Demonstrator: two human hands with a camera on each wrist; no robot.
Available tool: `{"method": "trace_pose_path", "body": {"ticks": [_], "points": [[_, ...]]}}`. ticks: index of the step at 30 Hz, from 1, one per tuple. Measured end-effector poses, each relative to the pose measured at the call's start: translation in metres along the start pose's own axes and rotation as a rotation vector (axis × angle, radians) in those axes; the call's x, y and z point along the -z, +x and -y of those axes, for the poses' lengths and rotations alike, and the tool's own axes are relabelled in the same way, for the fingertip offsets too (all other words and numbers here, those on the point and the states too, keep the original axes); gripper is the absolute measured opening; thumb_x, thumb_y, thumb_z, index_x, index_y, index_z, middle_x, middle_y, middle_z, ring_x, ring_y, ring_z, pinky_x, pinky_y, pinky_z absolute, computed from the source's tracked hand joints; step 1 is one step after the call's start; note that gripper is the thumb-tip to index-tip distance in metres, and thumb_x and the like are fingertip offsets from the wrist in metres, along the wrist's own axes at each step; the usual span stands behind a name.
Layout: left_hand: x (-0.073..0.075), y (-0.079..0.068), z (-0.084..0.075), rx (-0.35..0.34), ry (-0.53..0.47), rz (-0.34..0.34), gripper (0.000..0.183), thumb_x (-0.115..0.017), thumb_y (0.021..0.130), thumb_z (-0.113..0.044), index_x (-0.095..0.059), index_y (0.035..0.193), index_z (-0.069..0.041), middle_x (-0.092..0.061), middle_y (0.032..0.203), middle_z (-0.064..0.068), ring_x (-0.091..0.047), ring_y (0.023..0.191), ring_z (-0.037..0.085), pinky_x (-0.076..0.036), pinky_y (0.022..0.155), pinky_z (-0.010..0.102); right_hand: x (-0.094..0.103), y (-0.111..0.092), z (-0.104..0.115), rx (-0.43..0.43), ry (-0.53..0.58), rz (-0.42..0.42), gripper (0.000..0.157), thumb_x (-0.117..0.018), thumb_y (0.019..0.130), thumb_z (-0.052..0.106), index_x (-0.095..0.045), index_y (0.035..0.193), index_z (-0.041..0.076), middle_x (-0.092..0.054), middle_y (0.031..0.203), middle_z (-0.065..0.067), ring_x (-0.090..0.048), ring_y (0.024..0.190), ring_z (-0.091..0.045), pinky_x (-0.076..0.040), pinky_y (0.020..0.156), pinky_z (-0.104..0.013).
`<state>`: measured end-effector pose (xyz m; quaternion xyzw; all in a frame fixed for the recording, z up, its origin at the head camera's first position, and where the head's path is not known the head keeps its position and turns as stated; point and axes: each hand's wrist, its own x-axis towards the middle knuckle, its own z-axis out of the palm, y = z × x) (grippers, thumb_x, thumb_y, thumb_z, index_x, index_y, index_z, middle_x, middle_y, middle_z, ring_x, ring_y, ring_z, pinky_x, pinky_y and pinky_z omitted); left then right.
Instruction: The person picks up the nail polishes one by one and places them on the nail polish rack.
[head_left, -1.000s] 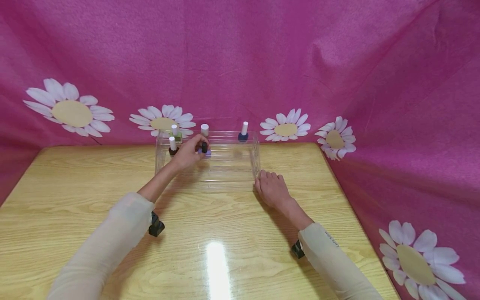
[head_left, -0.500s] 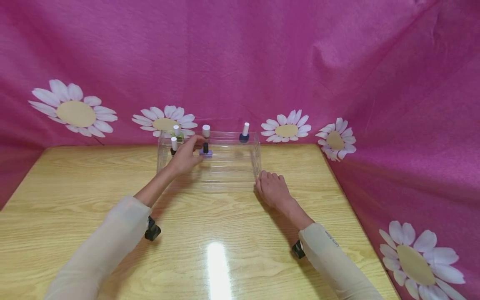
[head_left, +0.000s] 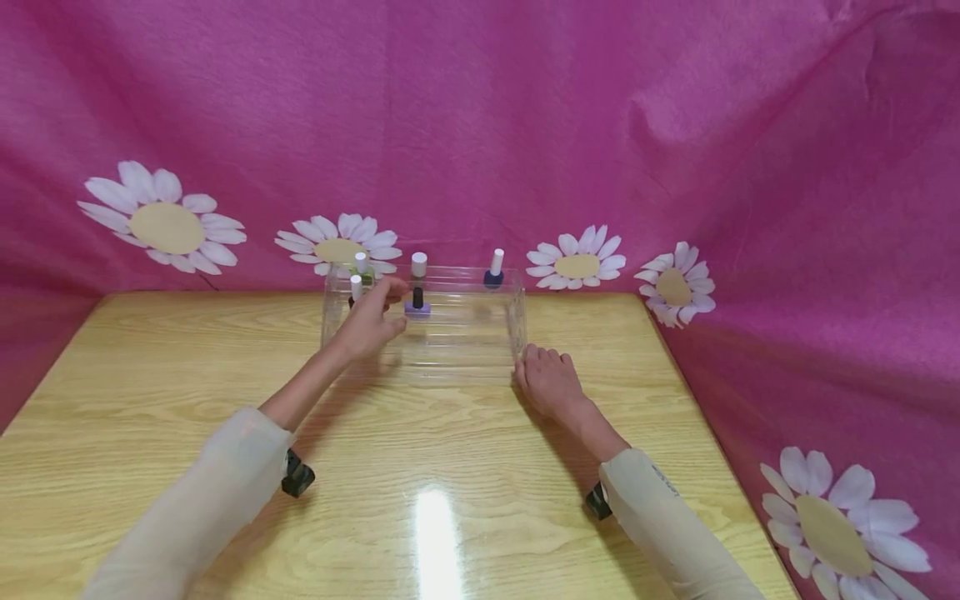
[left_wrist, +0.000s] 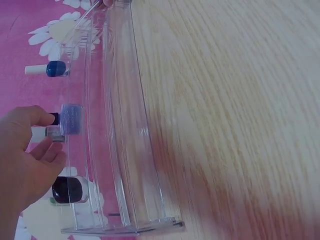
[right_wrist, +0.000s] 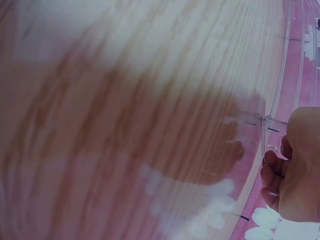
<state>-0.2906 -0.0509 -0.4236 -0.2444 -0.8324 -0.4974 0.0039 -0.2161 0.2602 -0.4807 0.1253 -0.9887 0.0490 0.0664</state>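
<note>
A clear tiered nail polish rack [head_left: 472, 336] stands at the back of the table. My left hand [head_left: 367, 325] is over its left half, fingers apart, just left of a purple nail polish bottle [head_left: 417, 309] with a black cap. That bottle stands upright on a tier, and a small gap shows between it and the hand. At the rack's front right corner, my right hand [head_left: 550, 382] holds the edge with curled fingers; the contact is partly hidden. A dark polish bottle [left_wrist: 67, 190] with a white cap is partly covered by the left hand in the head view.
Along the rack's upper tiers stand a green bottle [head_left: 364, 273], a white-capped bottle [head_left: 419, 265] and a dark blue bottle [head_left: 493, 279]. Behind the wooden table [head_left: 465, 450] hangs a pink cloth [head_left: 480, 125] with daisies, which also runs down the right side.
My left hand has let go of the purple bottle's black cap and drawn back to the left. The bottle stays on its tier. My right hand keeps its place at the rack's corner.
</note>
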Motion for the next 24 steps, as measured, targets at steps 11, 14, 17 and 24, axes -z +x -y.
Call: {"method": "trace_pose_path", "body": {"ticks": [11, 14, 17, 24], "points": [[0.01, -0.015, -0.002, -0.061, 0.01, 0.008, 0.037, -0.061, 0.091, 0.007, -0.05, 0.126, 0.01, -0.055, 0.13, 0.028, -0.048, 0.126, 0.042, -0.037, 0.107, 0.054, -0.004, 0.002, -0.011, -0.014, -0.029, 0.002, 0.029, -0.042, 0.106, 0.026, -0.045, 0.087, 0.004, -0.054, 0.079, -0.01, -0.057, 0.08, -0.035, -0.043, 0.073, -0.048], [0.016, -0.019, -0.005, -0.063, 0.001, 0.014, 0.035, -0.058, 0.093, 0.007, -0.051, 0.127, 0.01, -0.055, 0.13, 0.027, -0.048, 0.125, 0.041, -0.038, 0.107, 0.053, -0.004, 0.0, -0.014, -0.013, -0.095, -0.029, 0.032, -0.044, 0.106, 0.028, -0.046, 0.086, 0.004, -0.056, 0.079, -0.012, -0.059, 0.081, -0.036, -0.043, 0.074, -0.049], [0.023, -0.025, -0.008, -0.051, -0.002, 0.006, 0.034, -0.057, 0.095, 0.006, -0.051, 0.128, 0.008, -0.055, 0.13, 0.026, -0.049, 0.125, 0.04, -0.037, 0.108, 0.053, -0.004, -0.004, -0.016, -0.017, -0.182, -0.078, 0.036, -0.045, 0.105, 0.032, -0.049, 0.085, 0.002, -0.058, 0.077, -0.014, -0.06, 0.079, -0.037, -0.043, 0.073, -0.049], [0.041, -0.035, -0.008, -0.042, -0.006, -0.026, 0.032, -0.058, 0.096, 0.005, -0.052, 0.127, 0.007, -0.055, 0.13, 0.026, -0.048, 0.127, 0.04, -0.036, 0.106, 0.057, -0.004, -0.008, -0.019, -0.112, -0.218, -0.075, 0.047, -0.042, 0.104, 0.046, -0.055, 0.095, 0.001, -0.062, 0.082, -0.017, -0.06, 0.085, -0.039, -0.039, 0.082, -0.052]]}}
